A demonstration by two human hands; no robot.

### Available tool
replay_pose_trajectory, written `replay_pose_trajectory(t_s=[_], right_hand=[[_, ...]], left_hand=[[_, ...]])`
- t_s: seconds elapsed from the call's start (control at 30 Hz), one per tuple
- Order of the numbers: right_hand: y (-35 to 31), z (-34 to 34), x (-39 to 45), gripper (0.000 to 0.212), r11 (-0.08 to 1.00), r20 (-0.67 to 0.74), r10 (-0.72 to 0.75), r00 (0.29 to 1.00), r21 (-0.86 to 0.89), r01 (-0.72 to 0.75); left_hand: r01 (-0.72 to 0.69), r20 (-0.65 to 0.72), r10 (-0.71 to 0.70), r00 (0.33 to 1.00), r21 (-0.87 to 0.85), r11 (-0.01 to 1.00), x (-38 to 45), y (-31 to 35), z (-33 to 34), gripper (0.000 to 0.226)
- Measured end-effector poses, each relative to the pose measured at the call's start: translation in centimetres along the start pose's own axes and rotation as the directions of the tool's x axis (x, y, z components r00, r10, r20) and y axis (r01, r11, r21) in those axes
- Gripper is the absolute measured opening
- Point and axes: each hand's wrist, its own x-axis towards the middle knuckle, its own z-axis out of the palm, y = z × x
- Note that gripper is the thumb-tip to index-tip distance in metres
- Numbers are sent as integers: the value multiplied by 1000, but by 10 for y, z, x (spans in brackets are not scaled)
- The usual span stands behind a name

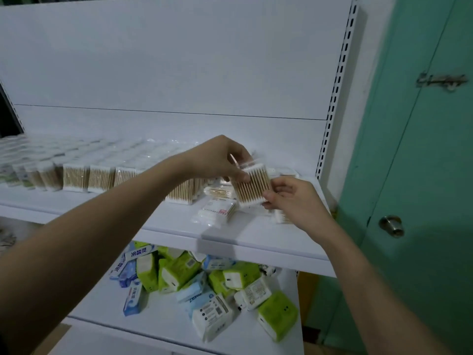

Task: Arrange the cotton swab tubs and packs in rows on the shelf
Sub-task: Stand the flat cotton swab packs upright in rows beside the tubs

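Right of frame centre, both hands hold one cotton swab pack [252, 187] just above the shelf [256, 239]: the left hand [227, 157] pinches its upper-left edge, the right hand [289, 196] its lower-right corner. Next, it likely needs standing upright at the row [102, 175]'s right end.

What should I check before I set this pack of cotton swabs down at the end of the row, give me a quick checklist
1. Hold on the swab pack: left hand pinches its top, right hand its lower corner. Ok.
2. Pack upright: tilted in the air. Not ok.
3. End of the standing row: loose packs lie flat beside it. Not ok.
4. Shelf front strip: bare below the hands. Ok.
5. Row straightness behind the left arm: hidden. Cannot tell.
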Motion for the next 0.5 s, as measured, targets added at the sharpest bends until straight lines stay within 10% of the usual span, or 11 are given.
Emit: replay_pose_trajectory(t_s=[0.23,0.5], right_hand=[[4,31,44,8,927,-66,13,998,-373,-36],[20,88,80,26,574,284,-21,959,-782,244]], left_hand=[[27,-197,19,980,226,974,47,-44,-49,26],[52,-160,-1,987,313,948,100,-99,-33,36]])
